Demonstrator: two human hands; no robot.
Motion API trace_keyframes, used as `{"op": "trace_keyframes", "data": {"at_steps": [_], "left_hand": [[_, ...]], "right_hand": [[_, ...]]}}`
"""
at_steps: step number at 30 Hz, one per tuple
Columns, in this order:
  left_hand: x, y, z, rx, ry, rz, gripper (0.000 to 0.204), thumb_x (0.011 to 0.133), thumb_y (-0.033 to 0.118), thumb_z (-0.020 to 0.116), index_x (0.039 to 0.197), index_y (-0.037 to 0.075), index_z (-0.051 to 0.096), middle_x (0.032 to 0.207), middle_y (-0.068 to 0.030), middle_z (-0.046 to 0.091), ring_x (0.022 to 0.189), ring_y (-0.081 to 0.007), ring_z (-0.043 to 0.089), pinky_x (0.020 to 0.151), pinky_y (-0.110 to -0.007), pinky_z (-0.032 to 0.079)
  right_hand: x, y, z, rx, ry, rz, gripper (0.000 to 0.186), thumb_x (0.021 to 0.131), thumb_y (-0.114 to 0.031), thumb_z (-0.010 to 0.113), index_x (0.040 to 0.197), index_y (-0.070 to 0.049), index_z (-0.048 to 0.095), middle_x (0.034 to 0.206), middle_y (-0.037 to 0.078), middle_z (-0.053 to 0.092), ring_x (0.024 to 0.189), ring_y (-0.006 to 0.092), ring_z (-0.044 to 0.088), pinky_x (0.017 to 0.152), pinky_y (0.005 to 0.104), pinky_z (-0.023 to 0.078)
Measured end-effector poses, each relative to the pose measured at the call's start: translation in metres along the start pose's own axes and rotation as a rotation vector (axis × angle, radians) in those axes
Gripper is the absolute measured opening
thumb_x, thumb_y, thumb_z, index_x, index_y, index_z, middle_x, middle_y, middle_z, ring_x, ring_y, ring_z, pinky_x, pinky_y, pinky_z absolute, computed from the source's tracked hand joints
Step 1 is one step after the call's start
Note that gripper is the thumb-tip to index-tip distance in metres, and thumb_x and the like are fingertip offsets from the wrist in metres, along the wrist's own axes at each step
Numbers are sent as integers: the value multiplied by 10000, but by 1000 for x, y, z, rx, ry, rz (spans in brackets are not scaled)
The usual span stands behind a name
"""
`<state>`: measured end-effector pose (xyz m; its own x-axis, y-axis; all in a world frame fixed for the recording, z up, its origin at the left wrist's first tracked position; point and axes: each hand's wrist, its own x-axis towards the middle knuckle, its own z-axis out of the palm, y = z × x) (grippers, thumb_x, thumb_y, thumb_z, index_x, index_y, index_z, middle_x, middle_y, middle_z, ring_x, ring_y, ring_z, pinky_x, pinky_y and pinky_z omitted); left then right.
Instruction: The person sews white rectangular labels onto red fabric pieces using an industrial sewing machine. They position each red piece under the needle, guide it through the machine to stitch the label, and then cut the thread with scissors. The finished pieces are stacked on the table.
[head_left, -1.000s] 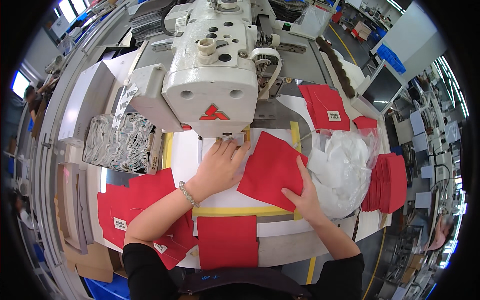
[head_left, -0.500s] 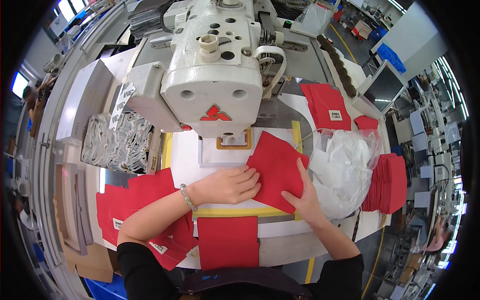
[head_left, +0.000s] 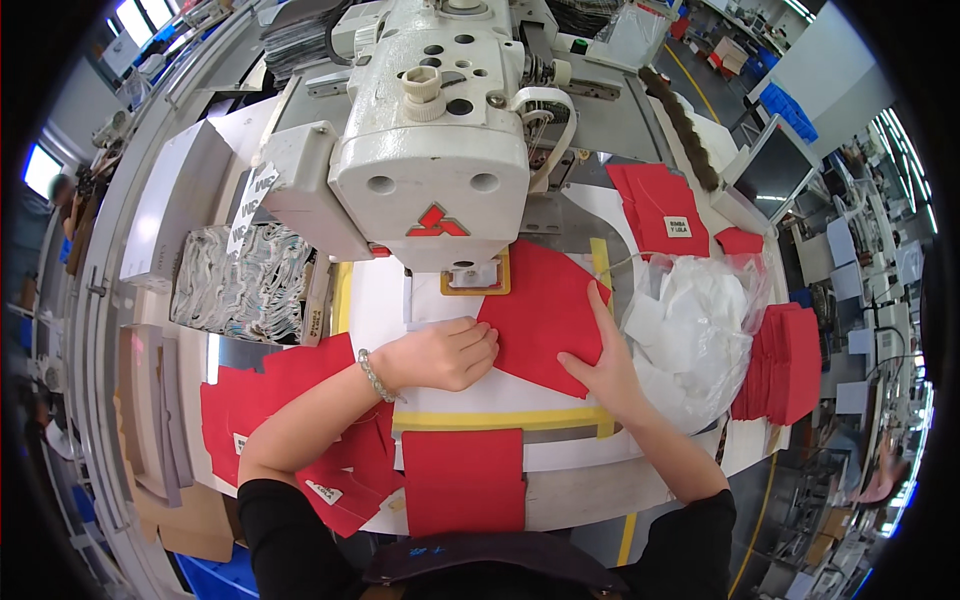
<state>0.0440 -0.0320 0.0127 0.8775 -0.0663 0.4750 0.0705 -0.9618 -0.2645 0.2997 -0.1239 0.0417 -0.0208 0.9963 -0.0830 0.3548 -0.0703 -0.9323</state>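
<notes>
A red fabric piece (head_left: 540, 310) lies on the white work plate (head_left: 380, 300) under the head of a large white sewing machine (head_left: 430, 170). My left hand (head_left: 440, 355) rests with curled fingers on the fabric's left edge; a bead bracelet sits on that wrist. Spread flat, my right hand (head_left: 600, 360) presses on the fabric's right part, its forefinger stretched toward the far corner. A yellow-edged square clamp (head_left: 478, 280) sits just beyond the fabric under the needle.
Another red piece (head_left: 462, 480) lies at the near edge, loose red pieces (head_left: 270, 400) at the left. A clear bag of white pieces (head_left: 700, 330) and a red stack (head_left: 785, 365) are at the right, labelled red pieces (head_left: 660, 205) behind, a patterned bundle (head_left: 240, 285) left.
My left hand has drawn back from under the machine head to the fabric's left edge. The red piece has shifted up toward the clamp, and my right hand moved with it.
</notes>
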Motion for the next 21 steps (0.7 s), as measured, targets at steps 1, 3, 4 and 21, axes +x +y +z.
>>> {"op": "trace_keyframes", "data": {"at_steps": [1,3,4,21], "left_hand": [[-2,-3,-2,15,-4,-1,192,744,54,646,916,-26,674,965,-133,698,907,-229,685,813,-316,566],[-4,-7,-6,45,-8,-2,184,738,52,651,904,-23,676,963,-136,699,899,-226,685,800,-310,570],[-6,-8,-7,58,-18,-15,185,733,51,653,901,-24,676,961,-136,699,888,-222,686,783,-305,571],[-29,-3,-16,78,3,-124,206,728,73,654,917,-9,664,901,-94,675,829,-190,686,699,-271,567]], "right_hand": [[7,-1,0,24,-15,1,921,800,28,668,1561,-48,154,1523,205,359,1347,243,435,1103,318,348],[21,-2,0,-12,-17,-38,925,797,31,670,1563,-66,162,1539,199,341,1356,241,425,1102,320,354],[29,-2,2,-72,-4,-79,926,796,30,675,1563,-75,167,1549,191,330,1363,239,417,1101,322,357],[27,20,-2,-684,-222,-613,573,818,21,616,1360,-149,542,1416,150,500,1156,338,587,971,399,504]]}}
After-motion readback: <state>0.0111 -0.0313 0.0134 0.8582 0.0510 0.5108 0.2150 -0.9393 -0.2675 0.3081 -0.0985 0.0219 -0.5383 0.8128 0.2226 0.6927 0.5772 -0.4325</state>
